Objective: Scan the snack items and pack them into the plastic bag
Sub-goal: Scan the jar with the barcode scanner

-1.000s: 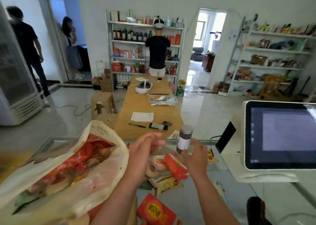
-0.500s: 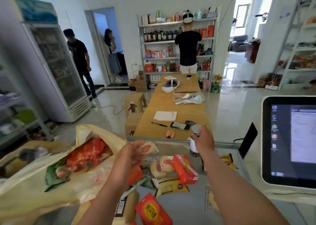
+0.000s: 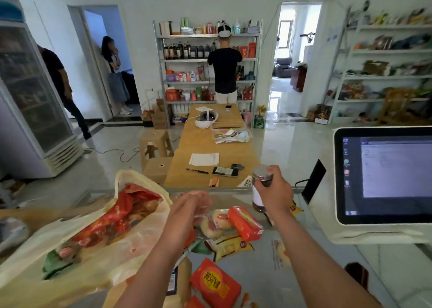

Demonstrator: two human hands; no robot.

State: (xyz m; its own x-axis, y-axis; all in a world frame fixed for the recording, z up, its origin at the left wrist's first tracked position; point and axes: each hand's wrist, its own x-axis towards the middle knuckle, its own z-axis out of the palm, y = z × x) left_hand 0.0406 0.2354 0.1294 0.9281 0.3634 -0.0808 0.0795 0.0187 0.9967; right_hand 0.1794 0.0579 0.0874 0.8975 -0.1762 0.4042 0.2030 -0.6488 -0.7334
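My right hand grips a dark jar with a silver lid, upright at the far edge of the glass counter. My left hand hovers with straight fingers over the snack pile, holding nothing that I can see. The translucent plastic bag lies open at the left with red and green packs inside. Loose snacks lie between my arms: round pastries in a clear wrap, a red pack, a yellow pack and a red-orange box.
A touchscreen register stands at the right on the counter. A dark scanner-like object sits near the right front. Beyond the counter are a wooden table, a fridge, shelves and three people.
My right hand has kept hold of the jar and it now stands a little higher above the pile. My left hand shifted slightly right over the snacks. The camera panned back to the right.
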